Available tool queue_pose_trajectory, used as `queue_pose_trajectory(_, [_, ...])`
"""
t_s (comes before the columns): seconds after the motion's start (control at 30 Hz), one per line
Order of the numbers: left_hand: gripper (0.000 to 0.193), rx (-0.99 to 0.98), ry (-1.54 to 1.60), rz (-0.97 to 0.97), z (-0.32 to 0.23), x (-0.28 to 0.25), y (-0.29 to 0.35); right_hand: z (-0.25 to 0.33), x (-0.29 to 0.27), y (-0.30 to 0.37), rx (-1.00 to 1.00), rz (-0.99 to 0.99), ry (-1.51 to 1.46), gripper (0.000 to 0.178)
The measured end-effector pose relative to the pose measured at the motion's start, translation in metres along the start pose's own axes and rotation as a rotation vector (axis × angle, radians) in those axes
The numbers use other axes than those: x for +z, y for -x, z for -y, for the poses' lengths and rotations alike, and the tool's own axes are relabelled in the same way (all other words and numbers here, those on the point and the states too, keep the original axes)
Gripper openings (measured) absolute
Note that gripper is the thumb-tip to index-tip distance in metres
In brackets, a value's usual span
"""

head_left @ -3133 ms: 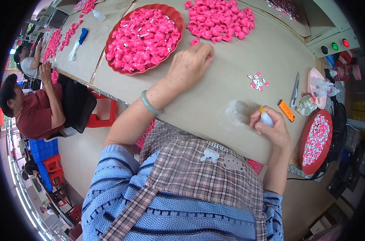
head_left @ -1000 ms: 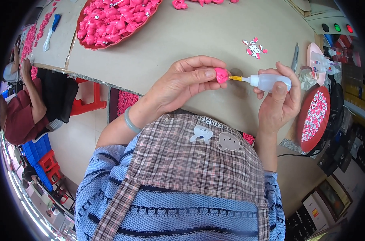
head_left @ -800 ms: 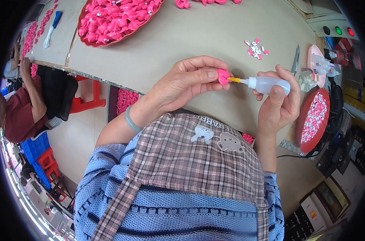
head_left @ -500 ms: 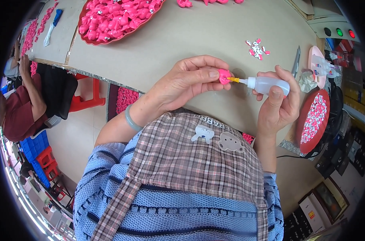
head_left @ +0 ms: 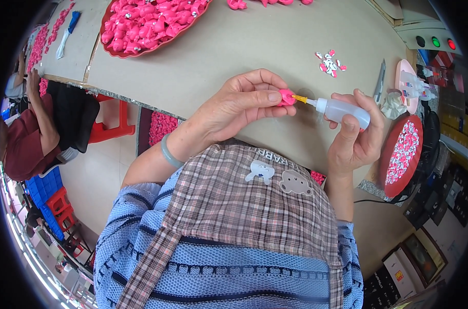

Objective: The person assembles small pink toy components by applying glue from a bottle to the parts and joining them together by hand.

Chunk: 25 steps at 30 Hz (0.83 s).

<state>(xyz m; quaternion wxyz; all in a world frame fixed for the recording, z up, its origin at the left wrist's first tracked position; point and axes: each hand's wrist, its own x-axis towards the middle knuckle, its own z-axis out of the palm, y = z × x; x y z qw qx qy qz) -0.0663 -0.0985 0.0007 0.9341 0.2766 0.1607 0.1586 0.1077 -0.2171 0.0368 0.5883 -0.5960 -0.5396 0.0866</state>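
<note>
My left hand (head_left: 252,100) pinches a small pink figurine (head_left: 287,97) between thumb and fingers above the table. In my right hand (head_left: 360,134) lies a translucent squeeze bottle (head_left: 344,112), tipped toward the left. Its narrow yellow nozzle tip (head_left: 299,98) meets the side of the figurine. Beyond my hands, a loose cluster of small pink-and-white pieces (head_left: 330,64) lies on the table (head_left: 234,49).
A red tray (head_left: 146,51) heaped with pink figurines stands at the far left. On the right are a red dish (head_left: 418,154) of pink-and-white pieces, a blade-like tool (head_left: 380,82) and a pink plate (head_left: 413,104) with bottles. A person (head_left: 30,134) sits at the left.
The pink figurine has turned slightly in my left hand. My right hand has tilted the bottle a little more, its rear end lower, with the nozzle still at the figurine.
</note>
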Motion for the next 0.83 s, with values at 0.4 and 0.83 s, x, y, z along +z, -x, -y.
queue_pose_trajectory(0.4, [0.022,0.013,0.04,-0.009,0.0003,-0.0028,-0.0006,-0.0036,-0.0032,0.0022,-0.128,-0.003,0.106,0.036])
queue_pose_trajectory(0.83, [0.022,0.043,-0.033,-0.027,0.0019,-0.0054,-0.0017,-0.004,-0.0048,0.0024,-0.145,0.044,0.199,0.036])
